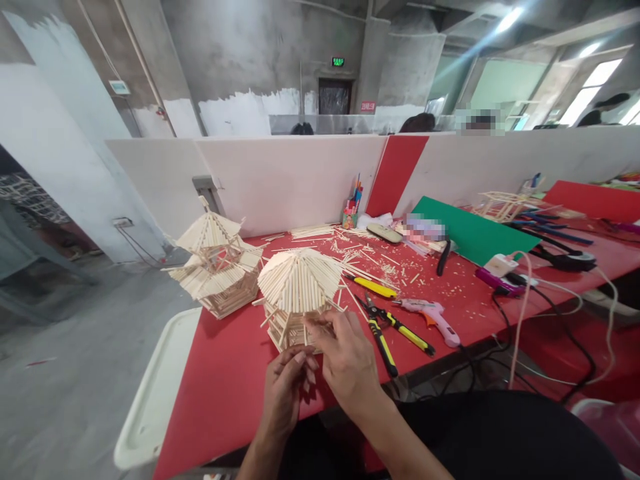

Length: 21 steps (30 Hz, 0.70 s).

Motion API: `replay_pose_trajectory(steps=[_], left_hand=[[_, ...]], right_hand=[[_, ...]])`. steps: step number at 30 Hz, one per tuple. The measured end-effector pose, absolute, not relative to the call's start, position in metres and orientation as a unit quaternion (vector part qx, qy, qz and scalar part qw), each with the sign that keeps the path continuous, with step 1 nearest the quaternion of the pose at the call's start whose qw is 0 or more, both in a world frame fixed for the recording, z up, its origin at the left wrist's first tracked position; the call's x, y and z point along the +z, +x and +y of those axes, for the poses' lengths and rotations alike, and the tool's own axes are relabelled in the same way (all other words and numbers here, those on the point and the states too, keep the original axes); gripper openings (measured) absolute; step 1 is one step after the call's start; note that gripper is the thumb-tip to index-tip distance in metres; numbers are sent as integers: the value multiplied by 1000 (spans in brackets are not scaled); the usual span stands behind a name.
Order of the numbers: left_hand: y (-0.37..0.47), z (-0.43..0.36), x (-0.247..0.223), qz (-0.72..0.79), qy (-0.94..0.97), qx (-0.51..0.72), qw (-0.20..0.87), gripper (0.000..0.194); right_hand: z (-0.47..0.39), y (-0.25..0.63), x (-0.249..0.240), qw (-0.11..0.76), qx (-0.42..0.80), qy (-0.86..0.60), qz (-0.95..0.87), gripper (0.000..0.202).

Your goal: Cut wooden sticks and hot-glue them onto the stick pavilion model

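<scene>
The roofed stick model point(299, 283) stands upright on the red tabletop point(200, 400), at the centre of the frame. Its central axis runs vertically from the roof peak down to the lattice base; the roof sticks slope outward from that peak. Whether height or width is the greater dimension cannot be determined from this view.

Relative to the fingers, the model lies directly beyond them, toward the top of the frame. The right hand point(347, 350) is the nearer. It reaches in from the lower right, its fingertips below the roof's front edge and overlapping the posts and the right part of the base. The index finger and thumb are drawn together at the model and appear to touch it; whether a stick is pinched between them cannot be told.

The left hand point(287, 383) is positioned lower, at the near edge of the base. Its fingers are partly curled, tips directed toward the right hand. Contact with the base, and any item within the fingers, cannot be confirmed.

Adjacent items: a second stick model point(220, 267) stands to the left of the first. To the right lie a yellow cutter point(375, 287), pliers point(403, 328) with black-and-yellow handles spread, and a pink glue gun point(427, 312). Loose sticks point(313, 232) lie behind the model.
</scene>
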State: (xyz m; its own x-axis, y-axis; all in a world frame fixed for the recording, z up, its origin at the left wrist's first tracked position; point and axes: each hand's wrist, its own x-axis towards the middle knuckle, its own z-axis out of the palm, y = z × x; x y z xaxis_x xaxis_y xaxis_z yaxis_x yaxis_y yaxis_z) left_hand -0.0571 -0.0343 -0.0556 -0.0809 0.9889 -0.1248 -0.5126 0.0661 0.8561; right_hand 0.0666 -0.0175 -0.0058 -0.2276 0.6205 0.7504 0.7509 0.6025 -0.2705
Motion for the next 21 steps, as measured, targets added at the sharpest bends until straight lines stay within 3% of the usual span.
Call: replay_pose_trajectory(steps=[21], left_hand=[[-57,-35,-58,381,307,621,613,20]], right_hand=[[-17,67,-8,446,-67,-432,-781,38]])
